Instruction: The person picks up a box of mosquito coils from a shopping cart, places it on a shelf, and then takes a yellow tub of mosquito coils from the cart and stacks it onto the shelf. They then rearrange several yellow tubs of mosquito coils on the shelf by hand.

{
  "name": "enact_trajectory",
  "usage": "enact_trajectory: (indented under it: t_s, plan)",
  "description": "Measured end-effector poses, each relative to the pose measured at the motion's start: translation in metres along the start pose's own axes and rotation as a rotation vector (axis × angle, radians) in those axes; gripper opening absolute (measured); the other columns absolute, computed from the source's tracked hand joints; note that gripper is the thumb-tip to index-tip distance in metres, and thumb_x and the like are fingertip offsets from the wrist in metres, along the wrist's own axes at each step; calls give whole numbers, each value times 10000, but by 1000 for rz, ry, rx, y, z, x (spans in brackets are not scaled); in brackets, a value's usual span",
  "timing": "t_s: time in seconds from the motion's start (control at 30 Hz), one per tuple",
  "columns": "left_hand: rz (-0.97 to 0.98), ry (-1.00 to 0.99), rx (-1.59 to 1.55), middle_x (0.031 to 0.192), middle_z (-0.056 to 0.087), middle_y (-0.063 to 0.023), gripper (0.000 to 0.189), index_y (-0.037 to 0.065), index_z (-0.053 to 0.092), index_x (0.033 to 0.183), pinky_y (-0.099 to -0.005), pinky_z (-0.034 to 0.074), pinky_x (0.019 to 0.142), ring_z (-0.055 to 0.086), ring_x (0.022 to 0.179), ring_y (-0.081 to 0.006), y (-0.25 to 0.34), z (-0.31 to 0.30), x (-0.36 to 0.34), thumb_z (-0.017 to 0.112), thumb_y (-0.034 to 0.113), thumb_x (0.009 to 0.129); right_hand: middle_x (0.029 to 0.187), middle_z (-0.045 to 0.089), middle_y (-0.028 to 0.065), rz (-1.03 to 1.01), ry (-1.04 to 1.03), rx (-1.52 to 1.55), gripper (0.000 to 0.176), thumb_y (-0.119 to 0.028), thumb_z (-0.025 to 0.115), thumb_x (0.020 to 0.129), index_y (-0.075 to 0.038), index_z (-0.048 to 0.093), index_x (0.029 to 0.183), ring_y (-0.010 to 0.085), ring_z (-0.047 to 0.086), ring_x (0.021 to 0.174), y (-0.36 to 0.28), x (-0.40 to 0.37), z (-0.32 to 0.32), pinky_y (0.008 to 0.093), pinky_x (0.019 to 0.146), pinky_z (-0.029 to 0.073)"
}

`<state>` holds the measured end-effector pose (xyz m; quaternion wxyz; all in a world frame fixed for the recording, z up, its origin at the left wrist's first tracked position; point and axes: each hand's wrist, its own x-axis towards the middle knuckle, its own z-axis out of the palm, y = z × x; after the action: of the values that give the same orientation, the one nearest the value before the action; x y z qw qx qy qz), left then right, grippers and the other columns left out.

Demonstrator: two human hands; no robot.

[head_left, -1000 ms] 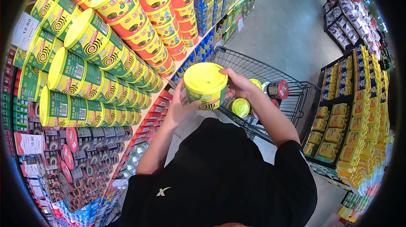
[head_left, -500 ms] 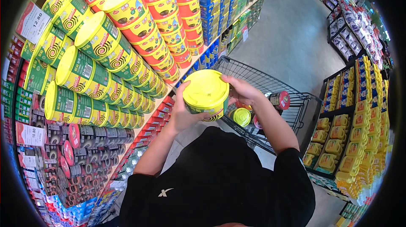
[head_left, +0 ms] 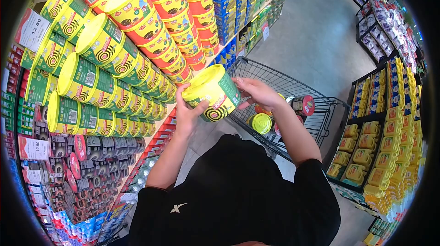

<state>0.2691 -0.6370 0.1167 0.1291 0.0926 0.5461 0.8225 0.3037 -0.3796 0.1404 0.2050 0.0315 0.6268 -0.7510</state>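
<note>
Between my hands is a yellow-lidded tub of mosquito coils (head_left: 213, 93), tilted so its green and yellow side with a printed black spiral faces me. My left hand (head_left: 187, 115) grips its left side, thumb across the front. On the other side, my right hand (head_left: 259, 93) holds the tub's right wall with its fingertips; part of those fingers is hidden. Just beyond the right hand stands a black wire shopping cart (head_left: 293, 81). Inside it lie a yellow-lidded tub (head_left: 261, 123) and a dark tub with a red lid (head_left: 304, 105).
Stacked green and yellow coil tubs (head_left: 105, 94) fill the shelf at left, beside red and yellow tubs (head_left: 156, 26). A price sign (head_left: 33, 29) hangs there. Right of the cart is a display of yellow bottles (head_left: 380, 168). Grey floor (head_left: 298, 26) stretches ahead.
The tub has turned in my hands, from lid facing up to its printed side showing, and shifted slightly left. My right hand has slid from the lid's edge to the side.
</note>
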Motion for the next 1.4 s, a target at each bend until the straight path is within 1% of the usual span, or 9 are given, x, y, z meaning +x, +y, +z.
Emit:
enact_trajectory:
  t_s: [0.1, 0.3, 0.33, 0.57, 0.7, 0.8, 0.93, 1.1, 1.4]
  plan:
    - [-17, 12, 42, 1366, 490, -153, 810, 73, 320, 1421, -391, 439, 1084, 516, 1267, -240, -2, 2, -1, 827, 29, 790, 1417, 530, 133, 16, -2, 34, 686, -582, 477, 1022, -75, 479, 1484, 261, 542, 1232, 4, 2, 0, 397, 824, 599]
    - [196, -98, 601, 1362, 475, -158, 940, 74, 333, 1422, -408, 459, 1053, 528, 1250, -265, -31, -6, -13, 900, 50, 673, 1408, 513, 37, 158, 91, 204, 631, -562, 503, 1019, -152, 445, 1495, 200, 585, 1002, 36, 1, 2, 413, 800, 601]
    - [210, -123, 724, 1371, 463, -166, 958, 66, 336, 1417, -411, 451, 1062, 518, 1263, -270, -36, -7, -16, 915, 66, 654, 1450, 503, 50, 187, 42, 258, 625, -554, 514, 1019, -163, 427, 1499, 244, 547, 1204, 47, -2, 3, 496, 893, 548]
    - [208, -373, 1053, 1566, 289, -274, 1216, -59, 182, 1541, -512, 336, 1163, 322, 1449, -451, -59, 9, -28, 948, 216, 637, 1435, 534, 86, 128, 21, 666, 558, -301, 626, 999, -121, 426, 1487, 254, 566, 1283, 146, -19, -13, 544, 966, 540]
    - [207, -404, 1042, 1570, 314, -258, 1178, -41, 77, 1583, -478, 353, 1153, 390, 1428, -387, -68, 11, -28, 882, 151, 745, 1440, 522, 97, 108, 217, 697, 583, -281, 639, 984, -125, 408, 1496, 299, 580, 1260, 203, -39, -46, 558, 970, 534]
    - [-120, -291, 703, 1551, 361, -239, 1123, 13, 60, 1603, -456, 381, 1127, 477, 1359, -351, -85, -3, -27, 834, 121, 797, 1392, 533, 103, 103, 448, 757, 548, -287, 653, 969, -139, 437, 1451, 329, 588, 1220, 240, -62, -72, 560, 951, 537]
    - [-223, -153, 648, 1481, 457, -213, 1049, 93, 69, 1622, -431, 442, 1049, 578, 1232, -288, -103, -29, -33, 779, 107, 849, 1379, 514, 115, 69, 706, 844, 522, -302, 672, 950, -160, 468, 1409, 363, 568, 1210, 283, -100, -104, 589, 958, 516]
    - [-224, -55, 558, 1349, 532, -199, 880, 116, 126, 1621, -301, 481, 945, 617, 1096, -204, -111, -43, -42, 665, 21, 932, 1411, 479, 132, -139, 956, 922, 602, -334, 697, 924, -118, 438, 1423, 362, 495, 1286, 316, -140, -136, 594, 995, 495]
    - [-296, -29, 498, 1260, 592, -168, 838, 108, 180, 1613, -265, 483, 890, 595, 973, -120, -124, -52, -46, 646, -7, 927, 1558, 242, 214, -262, 1412, 1229, 798, -409, 662, 922, -129, 266, 1556, 423, 312, 1439, 372, -173, -184, 661, 1098, 362]
